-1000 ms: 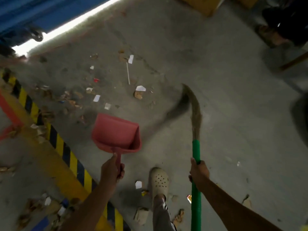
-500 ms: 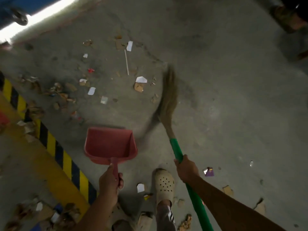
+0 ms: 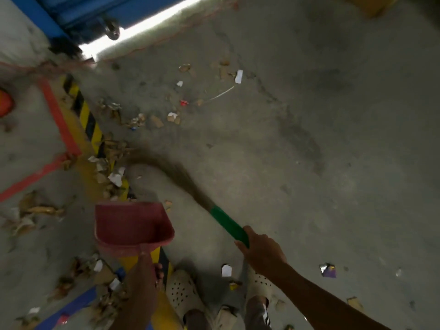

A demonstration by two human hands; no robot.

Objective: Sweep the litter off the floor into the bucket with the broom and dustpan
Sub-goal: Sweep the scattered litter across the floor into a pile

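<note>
My left hand grips the handle of a red dustpan, held above the floor with its mouth facing away from me. My right hand holds the green handle of the broom. The blurred brown bristles curve left to the litter piled along the yellow-black striped line. More paper and cardboard scraps lie scattered on the concrete farther out. No bucket shows.
My two feet in cream perforated clogs stand at the bottom centre, with a white scrap between them. A purple wrapper lies right. Red floor tape and more debris lie left. A blue structure stands far left.
The broom has swung from the right across to the left, its bristles now at the striped line. Several scraps shifted left. The view turned left; the dustpan stayed held low.
</note>
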